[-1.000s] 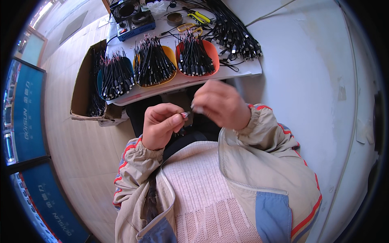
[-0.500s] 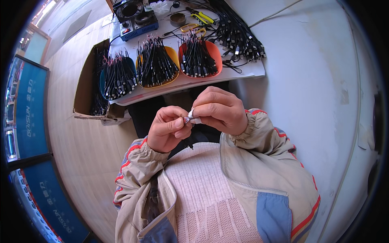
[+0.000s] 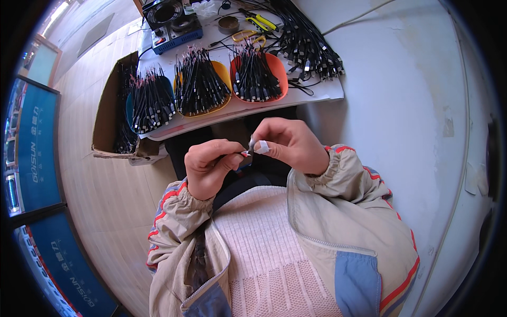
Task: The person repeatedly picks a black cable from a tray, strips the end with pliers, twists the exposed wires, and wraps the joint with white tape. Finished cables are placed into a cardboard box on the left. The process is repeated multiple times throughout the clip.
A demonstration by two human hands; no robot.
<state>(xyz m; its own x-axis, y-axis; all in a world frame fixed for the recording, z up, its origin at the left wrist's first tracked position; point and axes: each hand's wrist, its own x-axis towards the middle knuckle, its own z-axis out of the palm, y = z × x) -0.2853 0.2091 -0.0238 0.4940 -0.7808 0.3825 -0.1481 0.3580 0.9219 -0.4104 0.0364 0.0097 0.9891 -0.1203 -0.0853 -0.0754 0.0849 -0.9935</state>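
In front of my chest, both hands work close together on one thin black cable (image 3: 250, 150). My left hand (image 3: 211, 165) pinches small coloured wire ends (image 3: 245, 154), red and white, between thumb and forefinger. Across from it, my right hand (image 3: 290, 145) grips the cable's black jacket between thumb and forefinger. White tape (image 3: 261, 147) wraps that thumb, and more white shows at the forefinger tip. The cable's other end is hidden by the hands and the dark background.
Beyond my hands a white table holds a blue bin (image 3: 129, 111), a yellow bin (image 3: 210, 110) and a red bin (image 3: 282, 79) full of black cables. Behind lie a cable pile (image 3: 309, 50), yellow-handled pliers (image 3: 262, 22), yellow scissors (image 3: 244, 36) and a blue device (image 3: 177, 41). A cardboard box (image 3: 108, 105) stands left.
My hands have drawn slightly apart and the left fingers have straightened. The right grip has turned, so the taped thumb now shows. The view has shifted slightly.
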